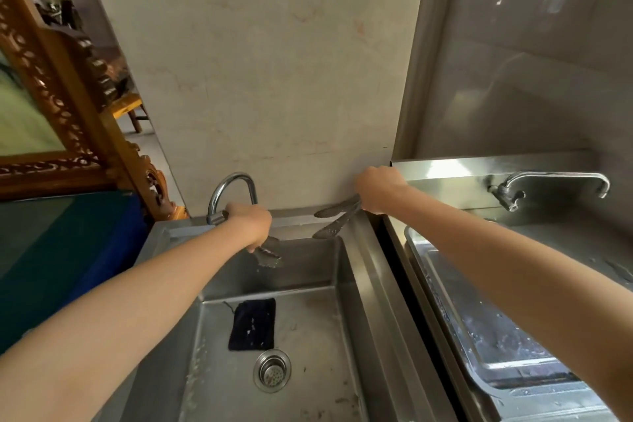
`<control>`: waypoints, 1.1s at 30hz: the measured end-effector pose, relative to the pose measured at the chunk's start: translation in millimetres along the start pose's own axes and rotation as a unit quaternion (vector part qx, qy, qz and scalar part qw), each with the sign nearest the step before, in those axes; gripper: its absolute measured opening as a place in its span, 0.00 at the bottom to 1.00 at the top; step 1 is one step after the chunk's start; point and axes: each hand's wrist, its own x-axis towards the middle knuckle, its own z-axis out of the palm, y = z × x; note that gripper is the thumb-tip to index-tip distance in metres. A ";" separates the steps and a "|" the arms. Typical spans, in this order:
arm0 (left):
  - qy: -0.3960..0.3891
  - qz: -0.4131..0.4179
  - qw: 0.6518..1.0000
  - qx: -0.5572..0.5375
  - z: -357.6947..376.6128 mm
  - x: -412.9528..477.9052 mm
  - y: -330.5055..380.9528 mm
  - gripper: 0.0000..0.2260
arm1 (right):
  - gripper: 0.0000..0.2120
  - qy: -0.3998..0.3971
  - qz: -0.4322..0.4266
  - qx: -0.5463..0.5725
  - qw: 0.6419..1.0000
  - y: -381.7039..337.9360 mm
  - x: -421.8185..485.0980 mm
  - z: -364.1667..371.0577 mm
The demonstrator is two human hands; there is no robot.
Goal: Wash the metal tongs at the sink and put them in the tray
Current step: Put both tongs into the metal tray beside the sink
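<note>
My right hand [376, 190] is shut on the handle end of the metal tongs [334, 221]. Their two arms are spread and point left, over the back right corner of the sink [356, 284]. My left hand [251, 223] is closed just under the outlet of the curved faucet [233, 181]. A wet grey metal utensil [269, 253] sticks out below this hand, over the back of the basin. The steel tray [411, 243] lies to the right beyond the sink's divider, wet inside and partly hidden by my right forearm.
A dark cloth [253, 324] lies on the sink floor, just behind the round drain strainer [272, 370]. A second faucet [555, 181] is mounted on the steel backsplash at the right. A blue-green surface [68, 250] and carved wooden frame [68, 106] stand at the left.
</note>
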 end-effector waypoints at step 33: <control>-0.213 0.144 0.444 -0.859 -73.9 5.3 176.0 0.06 | 0.07 0.189 0.359 0.347 0.846 226.0 -190.4 198.3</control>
